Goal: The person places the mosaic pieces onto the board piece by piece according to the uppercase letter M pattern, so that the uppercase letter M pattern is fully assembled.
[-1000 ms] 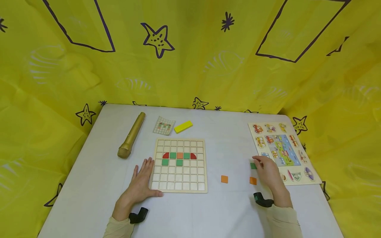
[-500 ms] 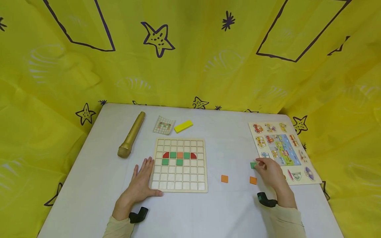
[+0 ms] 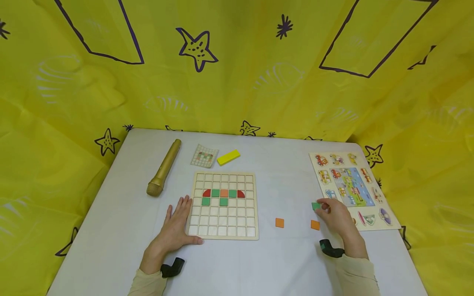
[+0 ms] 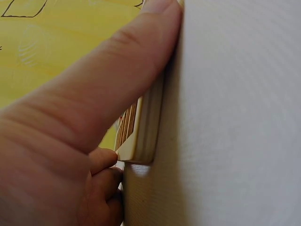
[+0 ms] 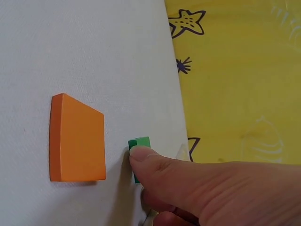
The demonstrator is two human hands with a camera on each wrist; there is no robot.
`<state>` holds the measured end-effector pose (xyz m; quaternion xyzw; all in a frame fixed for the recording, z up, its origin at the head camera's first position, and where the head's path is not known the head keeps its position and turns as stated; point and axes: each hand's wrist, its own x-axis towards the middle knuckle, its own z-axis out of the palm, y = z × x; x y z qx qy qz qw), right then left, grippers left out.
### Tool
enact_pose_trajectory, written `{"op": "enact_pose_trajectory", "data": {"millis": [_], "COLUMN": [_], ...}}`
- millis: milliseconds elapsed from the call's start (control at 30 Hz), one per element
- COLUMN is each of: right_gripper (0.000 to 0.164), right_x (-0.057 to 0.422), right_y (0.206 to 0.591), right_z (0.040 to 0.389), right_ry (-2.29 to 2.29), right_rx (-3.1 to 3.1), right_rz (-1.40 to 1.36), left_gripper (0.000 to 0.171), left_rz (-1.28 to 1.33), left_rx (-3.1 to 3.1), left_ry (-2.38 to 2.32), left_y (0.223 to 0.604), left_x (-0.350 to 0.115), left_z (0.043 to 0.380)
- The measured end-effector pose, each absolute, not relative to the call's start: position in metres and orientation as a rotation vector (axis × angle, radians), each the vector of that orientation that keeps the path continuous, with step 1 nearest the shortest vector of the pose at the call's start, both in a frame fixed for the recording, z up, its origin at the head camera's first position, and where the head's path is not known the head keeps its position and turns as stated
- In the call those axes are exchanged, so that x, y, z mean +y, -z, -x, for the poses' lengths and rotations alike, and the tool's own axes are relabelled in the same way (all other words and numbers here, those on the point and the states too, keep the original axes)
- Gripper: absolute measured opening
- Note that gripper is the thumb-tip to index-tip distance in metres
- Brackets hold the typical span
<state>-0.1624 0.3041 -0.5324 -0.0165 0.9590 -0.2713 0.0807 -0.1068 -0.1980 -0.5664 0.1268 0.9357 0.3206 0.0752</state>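
A wooden grid board [image 3: 237, 234] lies at the table's middle, bearing green tiles, an orange tile and two red quarter-round tiles in its upper rows. My left hand [image 3: 173, 228] rests at its lower left corner, fingers straight along the left side, thumb along the front edge. In the left wrist view the thumb crosses the board's edge [image 4: 146, 127]. My right hand [image 3: 336, 216] pinches a green square tile [image 3: 315, 206] beside the picture puzzle; the right wrist view shows the thumb on the green tile [image 5: 142, 141], other fingers mostly hidden. Near it lies an orange tile [image 3: 315, 225].
Another orange tile [image 3: 279, 223] lies right of the board. Behind the board are a pattern card [image 3: 204, 156] and a yellow block [image 3: 228, 157]. A gold microphone [image 3: 164, 167] lies at the left. A wooden picture puzzle [image 3: 386, 213] sits at the right, before a yellow curtain [image 3: 237, 82].
My right hand has shifted slightly right and down, its fingertips now closed on the green tile, more of which shows. My left hand and the board have stayed put.
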Motion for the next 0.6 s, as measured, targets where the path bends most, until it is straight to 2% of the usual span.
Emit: {"op": "enact_pose_trajectory", "data": {"millis": [600], "right_gripper": [0.028], "right_x": [0.3023], "right_y": [0.5373], "right_z": [0.1642], "right_ry": [0.82], "right_rx": [2.874], "right_rz": [0.018], "left_gripper": [0.136], "left_rz": [-0.357], "left_rx": [2.797], "left_ry": [-0.989], "left_y": [0.5651], "left_x": [-0.1967], "left_z": [0.1067]}}
